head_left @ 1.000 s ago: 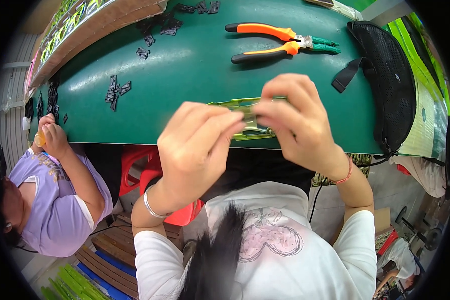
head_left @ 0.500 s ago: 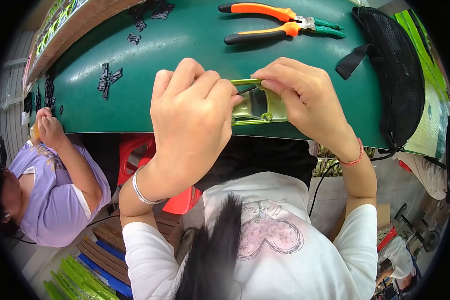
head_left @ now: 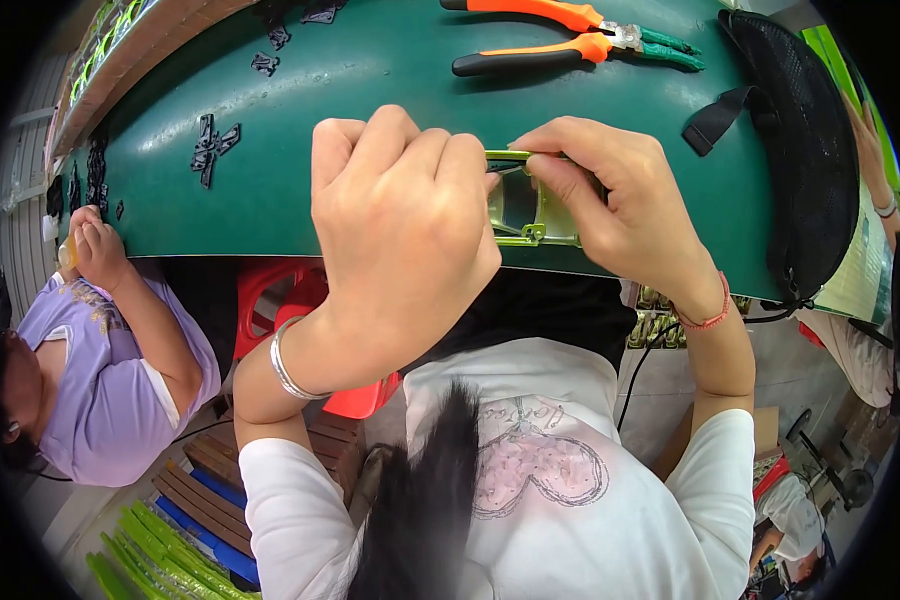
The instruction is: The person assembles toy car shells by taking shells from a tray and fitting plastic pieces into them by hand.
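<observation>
A metallic green shell (head_left: pixel 553 214), shaped like a toy car body with window openings, is between my hands above the table's near edge. My right hand (head_left: pixel 618 195) pinches its far rim at the right end with thumb and forefinger. Closed over the left part of the shell, my left hand (head_left: pixel 400 225) has its knuckles up. Its fingertips are mostly hidden, at the shell's far inner side. A thin black piece (head_left: pixel 511 166) shows along that inner rim, beside the left fingers; whether they grip it, I cannot tell.
Orange-and-black pliers (head_left: pixel 570 45) with green-covered jaws lie beyond my right hand. Small black plastic parts (head_left: pixel 210 150) are scattered on the green table (head_left: pixel 270 205). A black mesh pouch (head_left: pixel 805 150) with a strap lies at right. A co-worker (head_left: pixel 120 370) sits at left; another hand (head_left: pixel 875 165) shows far right.
My left hand has shifted right and its fist has turned slightly, covering more of the shell. The right hand keeps its pinch. A co-worker's hand has come into view at the far right.
</observation>
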### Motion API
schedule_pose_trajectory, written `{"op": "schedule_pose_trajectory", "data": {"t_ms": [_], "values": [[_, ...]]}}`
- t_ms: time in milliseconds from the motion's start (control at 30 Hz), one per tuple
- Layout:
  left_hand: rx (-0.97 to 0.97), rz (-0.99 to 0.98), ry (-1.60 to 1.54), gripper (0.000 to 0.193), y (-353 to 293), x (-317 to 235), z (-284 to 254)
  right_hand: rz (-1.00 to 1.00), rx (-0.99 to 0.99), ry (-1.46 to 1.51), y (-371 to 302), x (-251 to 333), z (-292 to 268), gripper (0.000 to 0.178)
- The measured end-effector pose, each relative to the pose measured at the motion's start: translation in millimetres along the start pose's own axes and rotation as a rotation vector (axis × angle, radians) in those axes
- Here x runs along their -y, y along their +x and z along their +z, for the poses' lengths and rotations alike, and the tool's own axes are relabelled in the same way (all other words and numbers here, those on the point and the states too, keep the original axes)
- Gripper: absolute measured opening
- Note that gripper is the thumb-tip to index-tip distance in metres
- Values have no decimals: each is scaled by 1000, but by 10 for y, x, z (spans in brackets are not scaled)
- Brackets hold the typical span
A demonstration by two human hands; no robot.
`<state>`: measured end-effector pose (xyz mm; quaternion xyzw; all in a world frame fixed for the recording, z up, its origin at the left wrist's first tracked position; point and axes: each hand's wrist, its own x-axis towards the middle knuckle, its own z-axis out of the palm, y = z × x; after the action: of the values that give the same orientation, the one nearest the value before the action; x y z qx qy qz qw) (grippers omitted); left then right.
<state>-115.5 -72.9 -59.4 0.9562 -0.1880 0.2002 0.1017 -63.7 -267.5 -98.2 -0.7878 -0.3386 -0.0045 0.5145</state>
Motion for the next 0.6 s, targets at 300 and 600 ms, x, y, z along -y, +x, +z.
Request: {"op": "schedule_pose_trajectory", "data": {"t_ms": [300,600], "values": [[-122,-114,-15,19,-100,-107,129,-174,-15,-335,46,19,4,18],[-165,-150,-24,21,-86,-175,188,-213,-66,-325,27,2,48,21]]}}
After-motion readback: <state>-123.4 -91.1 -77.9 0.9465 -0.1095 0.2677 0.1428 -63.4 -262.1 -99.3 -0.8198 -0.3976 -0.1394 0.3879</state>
